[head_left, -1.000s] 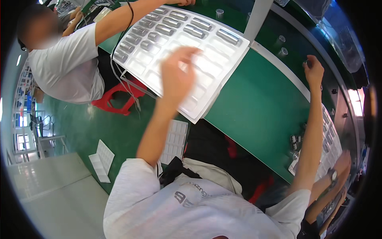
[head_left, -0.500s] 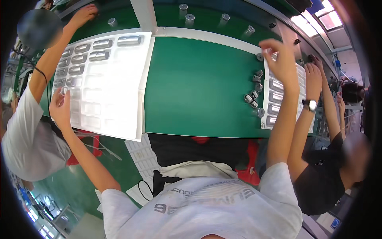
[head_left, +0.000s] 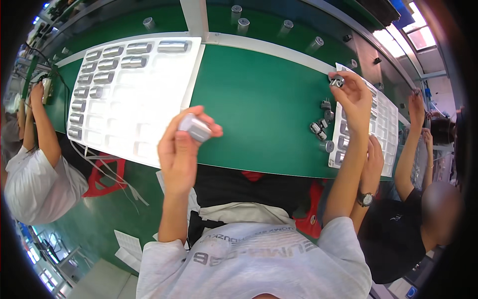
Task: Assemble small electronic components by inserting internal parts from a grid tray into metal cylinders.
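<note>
My left hand (head_left: 181,149) is raised over the front left of the green work surface. Its fingers are closed around a silver metal cylinder (head_left: 199,128), tilted with one round end facing up. At the right, my right hand (head_left: 357,99) pinches a small round black-and-silver part (head_left: 337,81) between thumb and fingers. Below that hand, several similar small parts (head_left: 318,130) lie in a loose cluster on the green surface, with an upright silver cylinder (head_left: 327,146) beside them. To the left, a white moulded tray (head_left: 164,94) holds silver cylinders lying in its left and far pockets.
Another white tray (head_left: 383,117) with cylinders lies at the right, partly behind my right arm. A co-worker's hand with a watch (head_left: 367,199) reaches near it. Several cylinders (head_left: 243,25) stand beyond the white rail (head_left: 269,50). Another person (head_left: 42,174) sits at the left.
My left hand has come from the left tray toward the middle, bringing the cylinder. My right hand now shows a small part in its fingers. The left co-worker's arm has withdrawn from the tray.
</note>
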`<state>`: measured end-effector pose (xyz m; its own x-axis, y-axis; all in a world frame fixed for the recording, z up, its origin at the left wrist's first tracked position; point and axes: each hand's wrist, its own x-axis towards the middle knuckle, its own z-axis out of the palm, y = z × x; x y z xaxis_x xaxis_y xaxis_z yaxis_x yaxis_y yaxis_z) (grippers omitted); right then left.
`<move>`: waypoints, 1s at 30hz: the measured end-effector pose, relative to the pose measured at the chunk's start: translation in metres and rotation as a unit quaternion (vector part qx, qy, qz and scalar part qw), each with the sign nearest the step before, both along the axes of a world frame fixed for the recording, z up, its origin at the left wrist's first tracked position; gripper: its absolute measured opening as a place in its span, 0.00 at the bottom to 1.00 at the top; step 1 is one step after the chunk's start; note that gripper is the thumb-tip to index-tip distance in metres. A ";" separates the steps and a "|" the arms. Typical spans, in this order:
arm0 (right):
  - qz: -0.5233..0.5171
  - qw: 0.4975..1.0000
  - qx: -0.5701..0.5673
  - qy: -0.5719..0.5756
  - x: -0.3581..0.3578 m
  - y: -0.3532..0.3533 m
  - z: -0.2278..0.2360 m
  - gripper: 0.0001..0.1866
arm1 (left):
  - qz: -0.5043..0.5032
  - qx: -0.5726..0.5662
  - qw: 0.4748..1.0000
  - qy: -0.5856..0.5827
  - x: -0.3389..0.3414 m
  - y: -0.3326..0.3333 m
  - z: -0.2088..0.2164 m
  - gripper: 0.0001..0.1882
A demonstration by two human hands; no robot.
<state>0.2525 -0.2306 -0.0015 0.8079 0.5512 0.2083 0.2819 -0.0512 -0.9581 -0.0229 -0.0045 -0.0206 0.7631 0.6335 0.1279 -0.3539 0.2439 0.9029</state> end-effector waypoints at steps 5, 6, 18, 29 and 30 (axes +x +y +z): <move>0.082 0.975 0.155 0.137 -0.054 0.030 0.002 0.14 | -0.027 -0.019 0.999 0.016 0.023 -0.024 -0.003 0.22; 0.105 0.967 0.170 0.156 -0.061 0.033 0.001 0.14 | -0.070 -0.029 0.997 0.036 0.026 -0.025 -0.006 0.23; 0.164 0.952 0.200 0.165 -0.107 0.059 0.011 0.20 | -0.161 -0.112 0.979 0.058 0.041 -0.050 -0.002 0.21; 0.172 0.969 0.135 0.116 -0.102 0.048 0.000 0.19 | -0.146 -0.055 0.988 0.015 0.033 -0.037 -0.009 0.23; 0.182 0.965 0.140 0.131 -0.102 0.049 0.001 0.18 | -0.145 -0.056 0.988 0.016 0.033 -0.037 -0.008 0.23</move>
